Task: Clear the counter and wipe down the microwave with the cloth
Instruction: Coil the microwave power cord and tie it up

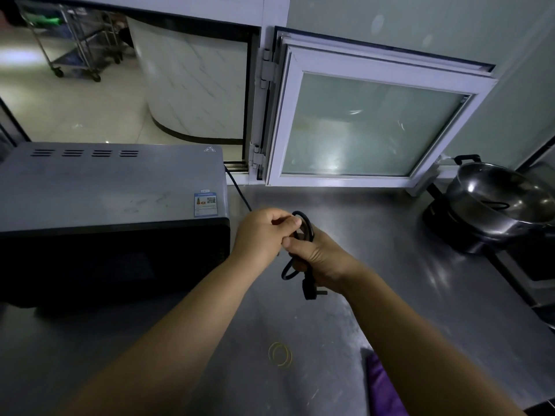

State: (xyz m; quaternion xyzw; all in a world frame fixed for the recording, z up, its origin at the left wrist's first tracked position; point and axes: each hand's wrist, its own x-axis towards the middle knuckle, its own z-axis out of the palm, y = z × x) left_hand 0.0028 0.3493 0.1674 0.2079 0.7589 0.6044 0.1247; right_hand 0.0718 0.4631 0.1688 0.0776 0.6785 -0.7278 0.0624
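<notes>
Black cord [304, 226] coils gripped by both hands' curled fingers [285, 222] (loops partly hidden).

The left part of the steel counter [375, 235] is occupied by the microwave [114, 205], whose right side stands close to the two hands. Passage along that side is crossed by the black power cord [240, 193], stretched from behind the microwave to the coil held in both the left hand [264, 235] and the right hand [318, 259]. The rear is closed off by the open window sash [369, 124], swung in over the counter's back edge. The far right is blocked by a steel pot [498, 202] on a black cooker [459, 232]. Bare counter is found between hands and pot. Nearer, yellow rubber bands [280, 354] and a purple cloth [384, 388] lie on the surface.
</notes>
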